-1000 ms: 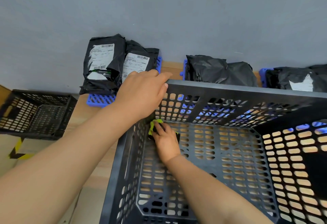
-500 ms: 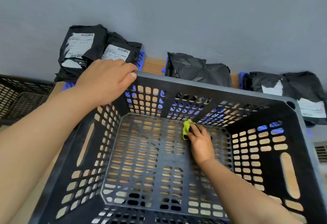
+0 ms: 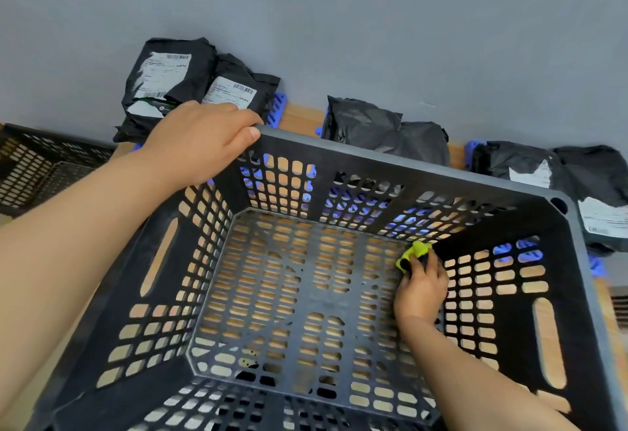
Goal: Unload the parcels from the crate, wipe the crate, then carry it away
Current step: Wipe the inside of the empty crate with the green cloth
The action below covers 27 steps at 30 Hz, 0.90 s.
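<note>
- At the far left a second black crate (image 3: pixel 37 165) sits apart, not part of this step.
- The left hand (image 3: pixel 200 140) is curled over the far-left corner of the crate (image 3: pixel 407 167) rim, steadying it.
- Behind that hand two black parcels (image 3: pixel 170 80) lean on the wall, labels outward. They look like soft, slippery bags.
- The crate stands on the bench (image 3: pixel 299 117) with its mouth up and nothing inside but the wiping hand. Its long axis seems to run left to right, roughly along the wall, a little skewed.
- It looks like stiff moulded plastic, and being perforated and empty it is likely light for its bulk. The long slot in the left wall (image 3: pixel 159 257) and its twin on the right (image 3: pixel 548 342) look like the best holds for carrying.
- More parcels (image 3: pixel 373 128) slump behind the far rim.
- The right hand (image 3: pixel 421 289) grips a yellow-green wiper (image 3: pixel 413 253), cloth or sponge I can't tell, at the floor's far-right corner.
- Further parcels (image 3: pixel 577 172) lie to the right.
</note>
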Available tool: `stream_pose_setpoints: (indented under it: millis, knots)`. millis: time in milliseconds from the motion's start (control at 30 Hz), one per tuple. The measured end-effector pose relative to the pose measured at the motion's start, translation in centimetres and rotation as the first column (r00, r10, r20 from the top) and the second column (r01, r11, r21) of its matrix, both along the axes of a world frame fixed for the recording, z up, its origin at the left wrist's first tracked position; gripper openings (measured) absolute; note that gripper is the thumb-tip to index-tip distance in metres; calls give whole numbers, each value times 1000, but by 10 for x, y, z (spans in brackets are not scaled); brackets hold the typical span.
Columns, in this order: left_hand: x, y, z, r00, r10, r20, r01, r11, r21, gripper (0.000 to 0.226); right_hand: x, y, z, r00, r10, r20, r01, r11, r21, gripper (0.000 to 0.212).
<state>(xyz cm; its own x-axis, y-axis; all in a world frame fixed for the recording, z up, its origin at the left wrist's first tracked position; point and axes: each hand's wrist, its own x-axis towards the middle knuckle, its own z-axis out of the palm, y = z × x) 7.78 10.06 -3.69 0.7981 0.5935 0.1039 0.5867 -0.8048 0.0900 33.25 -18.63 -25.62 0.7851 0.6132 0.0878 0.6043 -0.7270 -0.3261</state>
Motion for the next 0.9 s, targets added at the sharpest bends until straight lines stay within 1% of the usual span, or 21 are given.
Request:
stream_pose_setpoints:
  millis: [67, 133, 200, 333, 433, 500, 600, 667, 733, 833, 900]
  knots:
    - [-1, 3, -2, 1000, 2, -4, -2, 1000, 10, 43, -19, 13, 0, 996, -61, -61, 63, 997, 45, 30]
    - [-1, 4, -4, 1000, 1, 0, -1, 1000, 19, 44, -40, 25, 0, 990, -39, -136, 50, 996, 78, 27]
    - [-2, 6, -5, 1000, 0, 9, -1, 999, 33, 45, -65, 37, -1, 983, 52, -174, -33, 993, 111, 25]
    - [-3, 7, -6, 1000, -3, 12, 2, 999, 48, 48, -115, 65, -8, 948, 261, -182, -238, 961, 140, 24]
    - [-3, 8, -8, 1000, -8, 2, 8, 998, 63, 48, -146, 88, -7, 913, 352, -205, -329, 934, 137, 26]
    - [-3, 8, -8, 1000, -4, -3, 4, 999, 54, 44, -170, 104, -5, 869, 443, -218, -425, 896, 128, 28]
    - [-1, 6, -6, 1000, -12, -1, 12, 998, 59, 43, -208, 124, 0, 788, 572, -226, -561, 819, 117, 18]
    - [-1, 5, -6, 1000, -13, -1, 13, 998, 69, 44, -226, 132, 2, 739, 629, -241, -629, 772, 87, 16]
    - [-1, 5, -6, 1000, -14, 1, 14, 996, 84, 45, -227, 134, 6, 692, 674, -259, -687, 725, 51, 17]
    - [-1, 3, -6, 1000, -25, 13, 23, 994, 106, 46, -208, 128, 11, 625, 757, -193, -773, 635, -14, 22]
    - [0, 3, -6, 999, -27, 21, 25, 993, 114, 46, -191, 119, 15, 618, 770, -159, -783, 621, -37, 23]
